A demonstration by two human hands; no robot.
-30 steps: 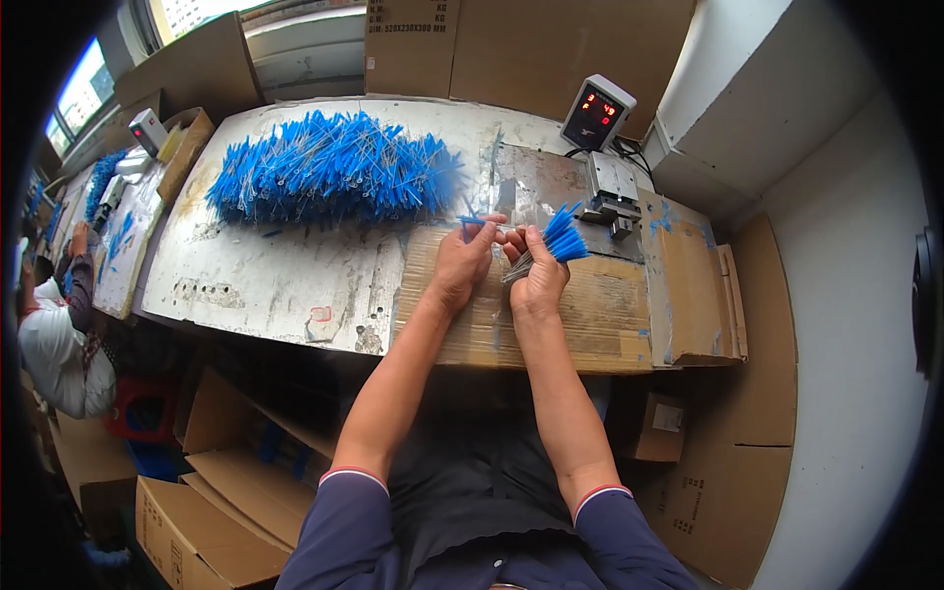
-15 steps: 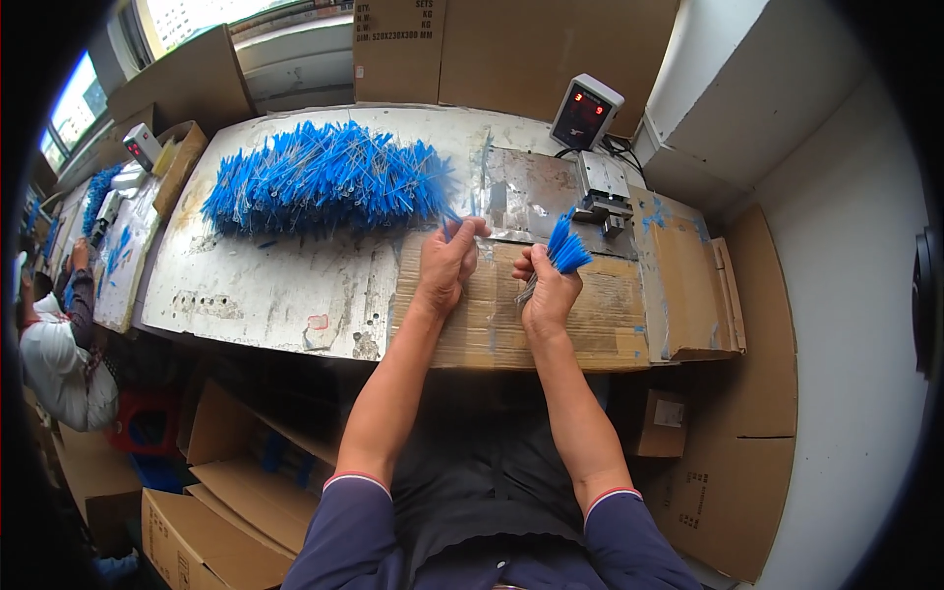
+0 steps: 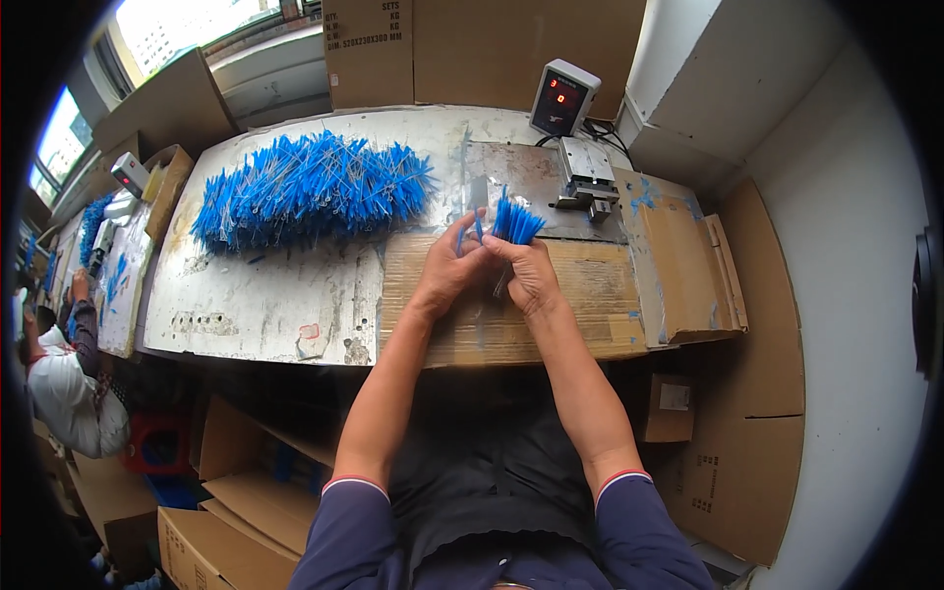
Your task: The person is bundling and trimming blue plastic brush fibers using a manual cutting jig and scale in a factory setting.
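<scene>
My right hand (image 3: 526,270) is closed around a bunch of thin wire-stemmed pieces with blue tips (image 3: 516,222), the tips fanned upward and the pale wire ends showing below the fist. Touching it, my left hand (image 3: 452,267) pinches one or two more slim blue pieces (image 3: 479,224) between thumb and fingers; their exact number is hard to make out. Both hands are above the cardboard sheet (image 3: 423,320) on the near part of the bench. Beyond them to the left lies a large heap of the same blue-tipped pieces (image 3: 310,192).
At the right back stand a small metal fixture (image 3: 587,177) on a metal plate (image 3: 511,167) and a digital display box (image 3: 563,98) with cables. Folded cardboard (image 3: 674,256) covers the bench's right end. Open cartons (image 3: 261,521) stand below. Another person (image 3: 74,393) sits at a neighbouring bench, far left.
My right hand has moved left with its bunch and now meets my left hand. The lit digits on the display have changed. The whole view has shifted slightly.
</scene>
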